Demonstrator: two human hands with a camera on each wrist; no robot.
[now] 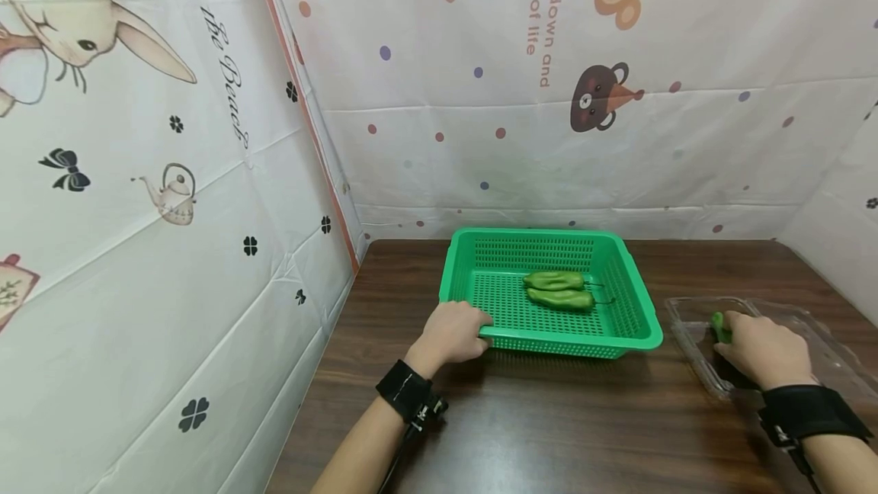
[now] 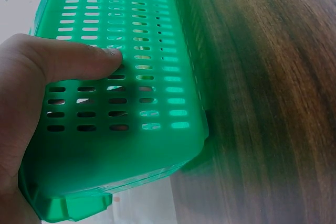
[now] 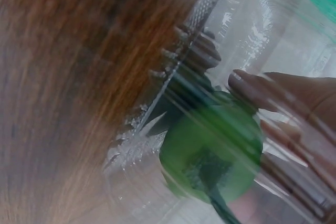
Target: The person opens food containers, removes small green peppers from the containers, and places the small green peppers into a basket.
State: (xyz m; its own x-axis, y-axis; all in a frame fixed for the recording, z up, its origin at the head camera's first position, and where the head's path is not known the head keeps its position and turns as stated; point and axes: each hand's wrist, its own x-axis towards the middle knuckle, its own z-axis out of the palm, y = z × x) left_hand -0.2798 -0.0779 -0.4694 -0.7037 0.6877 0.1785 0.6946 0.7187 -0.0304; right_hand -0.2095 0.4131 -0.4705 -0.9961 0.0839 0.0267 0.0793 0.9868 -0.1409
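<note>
Both hands are at work on a dark wooden tabletop point(image 1: 549, 433) enclosed by cartoon-printed sheets. On the left, the left hand point(image 1: 453, 334) grips the near left corner of a green slotted basket point(image 1: 634, 311); the left wrist view shows the thumb point(image 2: 79, 59) pressed flat against the perforated outer wall, while the other fingers are hidden, apparently curled over the rim. That forearm reaches forward from the near edge of the tabletop, a black strap on the wrist. On the right, the right hand point(image 1: 764, 349) lies palm down inside a clear plastic tray point(image 1: 816, 326) near the right edge of the tabletop, its fingers curled around a green pepper point(image 1: 719, 326). Only the pepper's end shows past the fingers in the head view, pointing toward the far edge, so its long axis appears to run roughly front to back, though most of it is covered. Through the tray's clear wall, the right wrist view shows the pepper's rounded end point(image 3: 212, 153) with fingertips point(image 3: 252, 85) beside it. The basket sits in the middle of the tabletop, its long sides running left to right. Inside it, toward the far side, two green peppers point(image 1: 559, 290) lie side by side and touching, long axes left to right, thin stems at the right. They lie well apart from both hands.
</note>
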